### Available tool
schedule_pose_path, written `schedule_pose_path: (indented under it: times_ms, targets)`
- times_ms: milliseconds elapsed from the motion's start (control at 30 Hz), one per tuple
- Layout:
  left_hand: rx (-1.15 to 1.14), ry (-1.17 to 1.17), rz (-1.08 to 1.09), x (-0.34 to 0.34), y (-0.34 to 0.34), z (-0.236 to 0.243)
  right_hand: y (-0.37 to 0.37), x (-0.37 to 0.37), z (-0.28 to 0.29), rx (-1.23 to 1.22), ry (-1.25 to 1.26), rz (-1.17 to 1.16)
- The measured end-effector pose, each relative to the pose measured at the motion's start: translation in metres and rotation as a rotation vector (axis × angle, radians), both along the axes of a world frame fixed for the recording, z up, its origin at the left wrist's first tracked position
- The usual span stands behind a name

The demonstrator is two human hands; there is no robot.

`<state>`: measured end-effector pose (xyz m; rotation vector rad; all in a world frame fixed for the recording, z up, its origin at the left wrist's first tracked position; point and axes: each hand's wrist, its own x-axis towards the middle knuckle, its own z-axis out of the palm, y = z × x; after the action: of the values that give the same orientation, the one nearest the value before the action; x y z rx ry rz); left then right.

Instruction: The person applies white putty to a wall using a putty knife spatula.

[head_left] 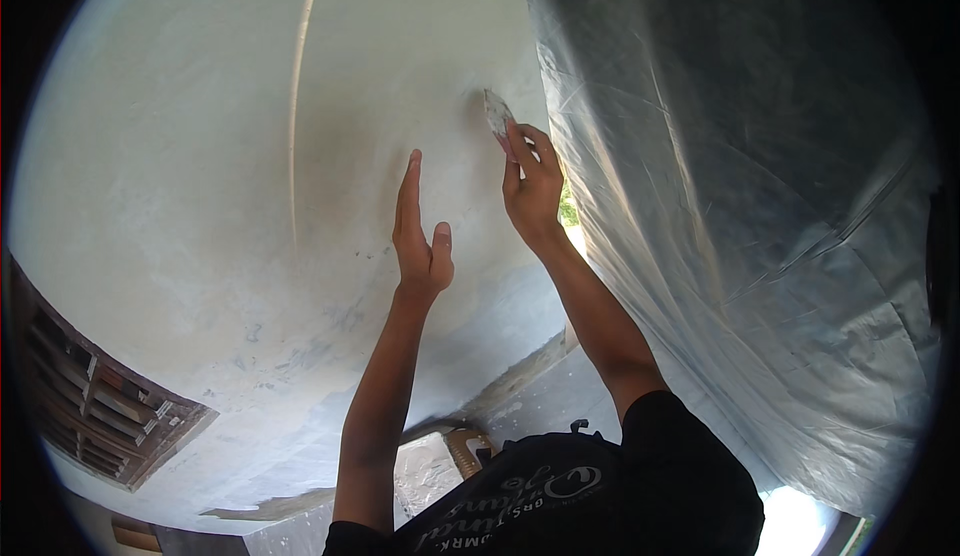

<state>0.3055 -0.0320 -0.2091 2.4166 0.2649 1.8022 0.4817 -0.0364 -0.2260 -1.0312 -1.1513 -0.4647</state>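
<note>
Scraper (497, 109) is flat, smeared grey-white, pinkish below. Your right hand (535, 184) pinches it; your left hand (421, 236) is empty, fingers extended.

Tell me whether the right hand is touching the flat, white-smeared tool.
Touching: the head view shows the right hand gripping the flat, white-smeared tool by its lower end.

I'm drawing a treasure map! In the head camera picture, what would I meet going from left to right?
Brown slatted window → long pale line → left hand → right hand holding a small flat tool → big silvery sheet.
</note>
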Motion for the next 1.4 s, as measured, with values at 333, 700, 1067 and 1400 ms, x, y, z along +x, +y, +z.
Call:
schedule_pose_path:
  times_ms: [333,700,1067,1400]
  targets:
    - [-0.016,-0.014,0.039,-0.002,-0.004,-0.006,0.043,0.014,0.015,0.057,-0.305,-0.283]
    - [-0.024,-0.023,0.044,-0.006,-0.003,-0.012,0.014,0.006,-0.017,0.046,-0.167,-0.159]
    - [-0.022,-0.04,0.061,-0.004,-0.004,-0.017,0.048,-0.012,-0.015,0.024,-0.264,-0.164]
    - [-0.001,-0.022,0.082,-0.007,-0.003,-0.009,0.024,0.008,0.015,0.116,-0.122,-0.111]
